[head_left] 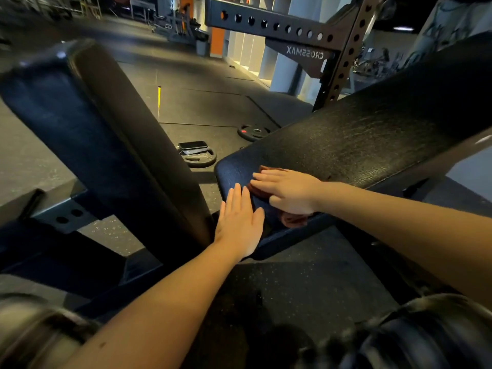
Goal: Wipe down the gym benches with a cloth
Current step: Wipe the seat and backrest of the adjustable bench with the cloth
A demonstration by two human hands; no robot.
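Note:
A long black padded bench (359,145) runs from the centre toward the upper right. A dark red cloth (292,219) lies on its near end, mostly hidden under my right hand (288,191), which presses flat on it with straight fingers. My left hand (239,223) rests flat and open against the bench's near left edge, just beside the cloth. A second black pad (106,134) stands tilted on the left.
A black rack upright with holes (343,62) rises behind the bench. Two weight plates (254,132) lie on the rubber floor between the pads, one (198,159) with a phone (193,146) on top. A metal frame bracket (66,214) sits low on the left.

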